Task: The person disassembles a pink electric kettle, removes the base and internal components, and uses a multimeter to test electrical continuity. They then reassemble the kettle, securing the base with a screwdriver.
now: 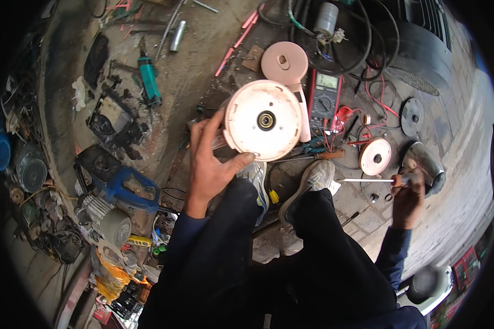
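My left hand [211, 159] grips the rim of a round, pale pink kettle base [247, 123], fingers behind it and thumb at its lower edge. A brass-ringed connector sits in the middle of its face. Past its far right edge show a pink lid [284, 61] and a pink handle-like strip [303, 112]; I cannot tell whether they are joined to it. On the right, my right hand [409, 197] is closed round the handle of a screwdriver [370, 180], its shaft pointing left. Near that hand are a smaller pink disc [375, 156] and a rounded metal vessel [424, 164].
A red multimeter [325, 98] with leads lies beyond my feet, near another screwdriver [330, 155]. A large dark motor [420, 49] stands far right. To the left are a teal tool [149, 77], a blue-framed machine [129, 186] and a small motor [107, 219].
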{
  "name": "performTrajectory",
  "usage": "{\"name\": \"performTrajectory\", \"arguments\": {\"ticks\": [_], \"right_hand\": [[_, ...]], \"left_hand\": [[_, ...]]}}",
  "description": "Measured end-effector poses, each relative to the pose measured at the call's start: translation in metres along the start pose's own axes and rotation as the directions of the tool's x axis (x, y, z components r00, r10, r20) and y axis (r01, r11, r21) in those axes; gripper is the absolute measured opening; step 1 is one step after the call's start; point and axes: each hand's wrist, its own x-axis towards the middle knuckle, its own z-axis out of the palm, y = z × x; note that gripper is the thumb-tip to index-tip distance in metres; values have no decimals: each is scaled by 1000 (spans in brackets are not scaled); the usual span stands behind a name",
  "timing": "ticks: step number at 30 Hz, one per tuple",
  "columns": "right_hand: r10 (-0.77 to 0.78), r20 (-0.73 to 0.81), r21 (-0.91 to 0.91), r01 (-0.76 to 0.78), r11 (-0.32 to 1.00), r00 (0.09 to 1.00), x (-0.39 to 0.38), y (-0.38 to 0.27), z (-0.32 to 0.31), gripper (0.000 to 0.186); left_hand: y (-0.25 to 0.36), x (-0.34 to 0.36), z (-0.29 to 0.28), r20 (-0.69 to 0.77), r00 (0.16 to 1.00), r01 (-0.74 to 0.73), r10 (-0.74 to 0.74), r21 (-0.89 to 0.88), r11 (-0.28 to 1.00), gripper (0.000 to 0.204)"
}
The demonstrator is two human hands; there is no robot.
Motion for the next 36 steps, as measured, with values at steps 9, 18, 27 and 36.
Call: {"name": "performTrajectory", "arguments": {"ticks": [9, 18, 27, 36], "right_hand": [[-551, 521, -215, 725, 655, 652, -19, -73, 203, 59], [-506, 611, -213, 742, 636, 608, -18, -59, 221, 57], [-484, 630, -221, 738, 638, 607, -12, -57, 220, 55], [-471, 665, -320, 791, 521, 580, -26, -65, 230, 53]], "left_hand": [[2, 3, 2, 2, 1000, -30, 30, -25, 999, 99], [4, 4, 4, -20, 998, -65, 65, -18, 998, 99], [7, 6, 4, -19, 997, -81, 81, 10, 997, 99], [7, 6, 5, -12, 997, -73, 73, 19, 997, 99]]}}
